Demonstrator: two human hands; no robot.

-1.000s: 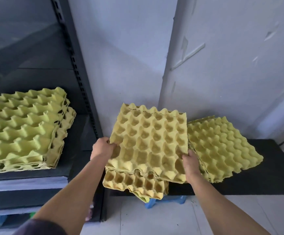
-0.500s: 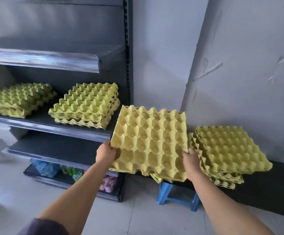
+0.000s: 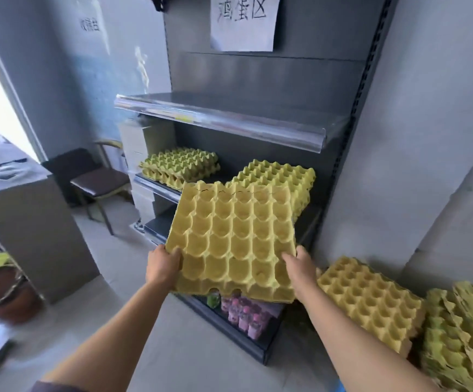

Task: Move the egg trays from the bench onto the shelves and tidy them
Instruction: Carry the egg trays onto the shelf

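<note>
I hold a yellow egg tray (image 3: 235, 241) up in front of me with both hands. My left hand (image 3: 163, 268) grips its near left corner, with the thumb on top and the hand curled round the edge. My right hand (image 3: 300, 267) grips the near right corner the same way. Neither hand is open. The tray is in the air, in front of the shelves, and not on one yet. (It may be more than one tray stuck together. The near edge looks thick, but I cannot tell for sure.)

Some of the job is done. Two piles of trays already sit on the middle shelf (image 3: 152, 184). The left pile (image 3: 178, 166) is farther from me. The right pile (image 3: 280, 176) is just behind the tray I hold and sits a bit crooked.

There is more to do. Low down on my right lie more trays. One is a flat pile (image 3: 368, 301). Beside it is a messy pile (image 3: 461, 335) with edges sticking out every way.

I think I am about halfway. This tray needs a spot on a shelf. Then the rest must come over, and the piles must be made neat.
</note>
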